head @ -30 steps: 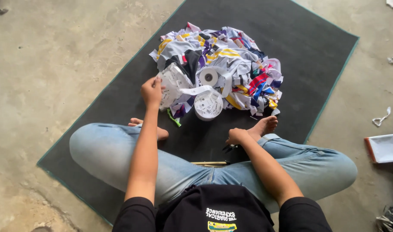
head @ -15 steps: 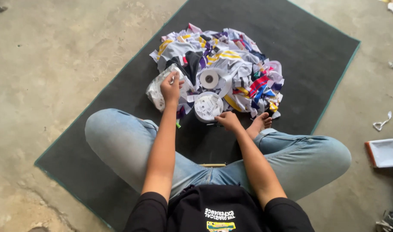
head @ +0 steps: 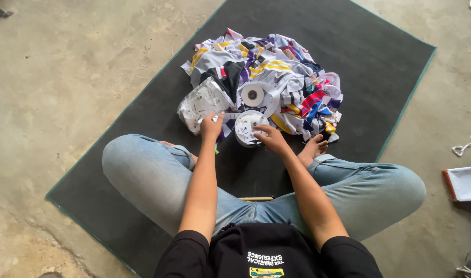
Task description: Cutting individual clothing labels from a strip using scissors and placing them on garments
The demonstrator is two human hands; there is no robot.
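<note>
I sit cross-legged on a dark mat [head: 380,67] with a pile of colourful fabric pieces [head: 276,72] in front of me. My left hand [head: 211,125] pinches the loose end of a white printed tape, close beside a clear bag of white printed labels [head: 202,103]. My right hand [head: 270,139] rests on a white roll of printed tape [head: 247,126] lying flat at the near edge of the pile. A second white tape roll [head: 253,94] lies on the fabric just behind it.
Bare concrete floor [head: 65,67] surrounds the mat. A thin stick-like object [head: 256,198] lies between my legs. A white sheet with a red edge [head: 465,183] and small white scraps [head: 463,145] lie on the floor to the right.
My right hand moved forward from beside my foot to the near tape roll. My left hand shifted right, from the label bag towards that roll.
</note>
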